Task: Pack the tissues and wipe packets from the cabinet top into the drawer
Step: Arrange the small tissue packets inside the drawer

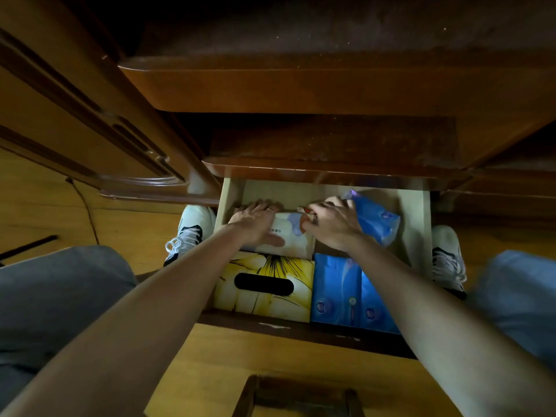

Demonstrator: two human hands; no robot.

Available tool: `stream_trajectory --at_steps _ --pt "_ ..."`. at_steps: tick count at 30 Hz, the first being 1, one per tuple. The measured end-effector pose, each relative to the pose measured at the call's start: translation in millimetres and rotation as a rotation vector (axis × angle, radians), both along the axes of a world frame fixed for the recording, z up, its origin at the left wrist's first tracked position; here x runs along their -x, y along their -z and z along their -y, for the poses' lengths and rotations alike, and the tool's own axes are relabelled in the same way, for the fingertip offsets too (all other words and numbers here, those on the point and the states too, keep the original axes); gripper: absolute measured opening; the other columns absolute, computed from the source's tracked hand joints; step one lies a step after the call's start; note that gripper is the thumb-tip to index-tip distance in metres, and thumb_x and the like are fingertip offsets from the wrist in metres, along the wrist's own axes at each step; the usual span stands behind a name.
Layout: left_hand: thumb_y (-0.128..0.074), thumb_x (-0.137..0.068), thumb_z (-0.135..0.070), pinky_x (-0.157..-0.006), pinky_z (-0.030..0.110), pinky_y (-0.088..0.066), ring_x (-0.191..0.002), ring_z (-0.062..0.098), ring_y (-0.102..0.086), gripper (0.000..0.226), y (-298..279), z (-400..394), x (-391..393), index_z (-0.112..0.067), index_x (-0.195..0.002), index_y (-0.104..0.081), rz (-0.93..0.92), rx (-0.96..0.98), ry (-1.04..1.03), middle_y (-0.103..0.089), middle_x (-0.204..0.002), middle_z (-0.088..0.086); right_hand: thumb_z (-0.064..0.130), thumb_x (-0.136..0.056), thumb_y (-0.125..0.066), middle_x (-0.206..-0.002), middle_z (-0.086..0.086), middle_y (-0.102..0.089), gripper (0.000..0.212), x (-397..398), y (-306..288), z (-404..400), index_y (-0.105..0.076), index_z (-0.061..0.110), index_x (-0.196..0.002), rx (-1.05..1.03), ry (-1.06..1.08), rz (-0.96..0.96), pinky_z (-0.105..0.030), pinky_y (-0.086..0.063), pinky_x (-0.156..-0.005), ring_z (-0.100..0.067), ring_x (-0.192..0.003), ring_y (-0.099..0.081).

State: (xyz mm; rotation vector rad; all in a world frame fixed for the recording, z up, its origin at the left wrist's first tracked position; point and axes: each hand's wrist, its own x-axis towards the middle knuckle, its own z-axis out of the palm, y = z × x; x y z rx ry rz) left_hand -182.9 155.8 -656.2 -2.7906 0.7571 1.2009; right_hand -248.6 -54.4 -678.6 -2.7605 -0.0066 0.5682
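The wooden drawer (416, 212) is pulled out below the cabinet top (331, 91). At its front lie a yellow flower-print tissue box (264, 299) and blue tissue packs (337, 293). Behind them sits a white wipe packet (290, 236). My left hand (255, 221) lies on that packet's left side, fingers curled over its far edge. My right hand (331, 224) holds the packet's right end. A blue tissue packet (376, 218) stands tilted in the back right corner, just beyond my right hand.
My knees in grey trousers (60, 290) flank the drawer, and white sneakers (189, 230) stand on the wooden floor on both sides. A dark cable (87, 212) runs along the floor at left. A wooden frame (298, 395) shows at the bottom edge.
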Motion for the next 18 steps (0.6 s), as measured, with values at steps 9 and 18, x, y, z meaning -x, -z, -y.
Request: stream_trajectory --at_steps 9,18 --pt "-0.073 -0.077 -0.066 -0.116 0.049 -0.028 -0.149 0.031 -0.03 0.102 2 -2 1 -0.031 -0.159 -0.022 0.004 0.04 -0.022 -0.032 -0.164 0.006 0.056 -0.096 -0.03 -0.142 -0.003 -0.056 0.057 6 2 6 -0.046 0.034 -0.145 -0.06 -0.004 -0.034 -0.055 -0.016 -0.111 -0.022 -0.136 -0.037" --pt "-0.074 -0.079 -0.061 -0.122 0.054 -0.02 -0.152 0.033 -0.02 0.105 0 -2 5 -0.031 -0.16 -0.017 0.003 0.092 -0.04 -0.023 -0.167 0.006 0.039 -0.096 -0.052 -0.146 -0.006 -0.056 0.072 31 4 31 -0.021 0.023 -0.159 0.205 0.012 -0.027 -0.054 -0.015 -0.117 -0.028 -0.146 -0.032"
